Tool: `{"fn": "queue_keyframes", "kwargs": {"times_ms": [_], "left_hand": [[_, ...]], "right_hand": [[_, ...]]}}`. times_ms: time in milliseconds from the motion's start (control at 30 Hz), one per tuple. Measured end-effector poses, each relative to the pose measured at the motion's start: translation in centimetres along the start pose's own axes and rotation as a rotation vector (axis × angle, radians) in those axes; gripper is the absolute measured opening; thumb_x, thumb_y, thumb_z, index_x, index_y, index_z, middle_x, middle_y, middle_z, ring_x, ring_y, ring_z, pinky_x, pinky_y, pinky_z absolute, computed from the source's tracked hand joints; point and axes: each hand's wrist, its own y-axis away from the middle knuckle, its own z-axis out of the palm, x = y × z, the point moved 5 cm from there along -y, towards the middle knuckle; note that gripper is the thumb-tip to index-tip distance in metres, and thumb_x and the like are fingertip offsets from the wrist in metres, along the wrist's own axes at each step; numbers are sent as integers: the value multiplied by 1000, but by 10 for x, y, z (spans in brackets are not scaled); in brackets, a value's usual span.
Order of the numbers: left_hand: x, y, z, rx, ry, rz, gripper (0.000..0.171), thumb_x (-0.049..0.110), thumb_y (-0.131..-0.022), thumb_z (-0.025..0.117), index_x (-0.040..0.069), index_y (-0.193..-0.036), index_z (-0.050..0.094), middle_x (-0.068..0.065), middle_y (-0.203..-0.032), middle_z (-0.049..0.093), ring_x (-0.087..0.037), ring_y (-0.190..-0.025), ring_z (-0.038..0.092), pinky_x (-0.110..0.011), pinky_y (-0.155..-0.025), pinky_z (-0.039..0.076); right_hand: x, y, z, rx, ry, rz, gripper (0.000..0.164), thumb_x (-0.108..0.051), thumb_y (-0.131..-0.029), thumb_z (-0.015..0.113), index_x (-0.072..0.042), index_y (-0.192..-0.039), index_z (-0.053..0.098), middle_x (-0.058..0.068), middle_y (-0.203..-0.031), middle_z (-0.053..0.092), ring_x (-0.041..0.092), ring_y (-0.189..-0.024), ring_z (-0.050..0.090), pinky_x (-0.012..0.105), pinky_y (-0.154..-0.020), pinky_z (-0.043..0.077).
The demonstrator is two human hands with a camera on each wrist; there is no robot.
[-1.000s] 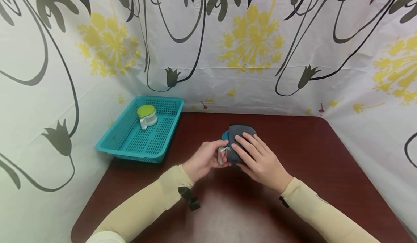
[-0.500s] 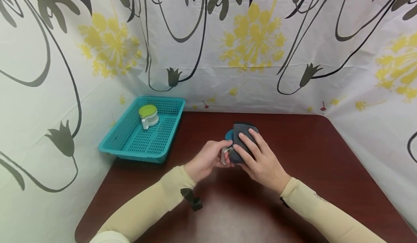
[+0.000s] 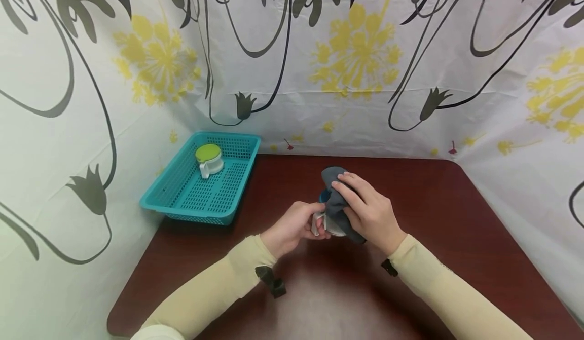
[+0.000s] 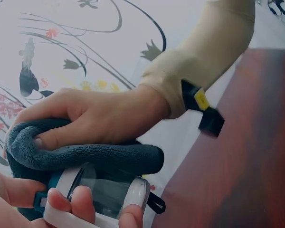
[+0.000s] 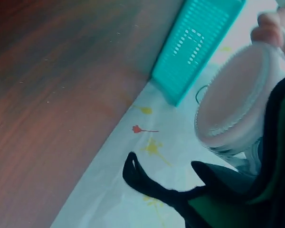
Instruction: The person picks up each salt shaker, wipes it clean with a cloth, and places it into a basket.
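Note:
My left hand [image 3: 298,224] grips the white handle of a clear seasoning jar [image 3: 333,227] with a blue lid [image 3: 324,196], held over the table. With my right hand [image 3: 370,212] I hold a dark grey-blue cloth [image 3: 335,178] wrapped over the jar's side and lid. In the left wrist view the cloth [image 4: 99,156] is folded under the right thumb, against the jar's clear wall [image 4: 104,187]. The right wrist view shows the jar's round white base [image 5: 235,92], tilted, with left-hand fingers [image 5: 268,31] beside it and a cloth flap hanging near.
A turquoise plastic basket [image 3: 155,206] stands at the table's back left. Inside it sits a similar white-handled jar with a green lid [image 3: 210,160]. Patterned white sheeting [image 3: 292,112] surrounds the dark red table [image 3: 456,238] at the back and sides.
My right hand has turned and shifted the cloth round the jar, bunching it, so the jar's lower part now shows. The left hand keeps its grip on the handle.

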Motion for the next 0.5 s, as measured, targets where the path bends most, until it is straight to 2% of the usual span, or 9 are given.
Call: {"fn": "queue_keyframes", "kwargs": {"times_ms": [67, 200, 367, 500], "left_hand": [[0, 1, 1, 7, 14, -3, 37, 27, -94, 60, 1, -68, 59, -8, -61, 55, -27, -67, 67, -43, -78, 59], [3, 2, 0, 34, 41, 3, 30, 23, -93, 58, 3, -70, 61, -7, -60, 54, -29, -71, 69, -44, -80, 58], [7, 3, -3, 30, 65, 8, 30, 22, -94, 57, 4, -70, 61, -8, -61, 57, -28, -70, 68, -44, -81, 59], [10, 2, -8, 30, 81, 18, 30, 23, -95, 57, 4, -72, 62, -8, -62, 58, -24, -64, 64, -44, -80, 58]], "right_hand": [[-1, -2, 0, 14, -4, -12, 35, -19, -102, 55, -7, -133, 65, 19, -129, 63, 38, -117, 63, 50, -89, 54], [-8, 2, 5, -9, -6, -69, 37, -20, -100, 57, -8, -133, 65, 20, -126, 64, 41, -116, 62, 57, -95, 50], [-14, 11, 10, -34, 11, -80, 40, -24, -98, 58, -10, -135, 65, 23, -136, 59, 48, -125, 53, 65, -101, 41], [-15, 22, 11, -72, 0, -73, 40, -32, -101, 59, -14, -137, 63, 26, -144, 50, 56, -130, 43, 62, -107, 36]]}}
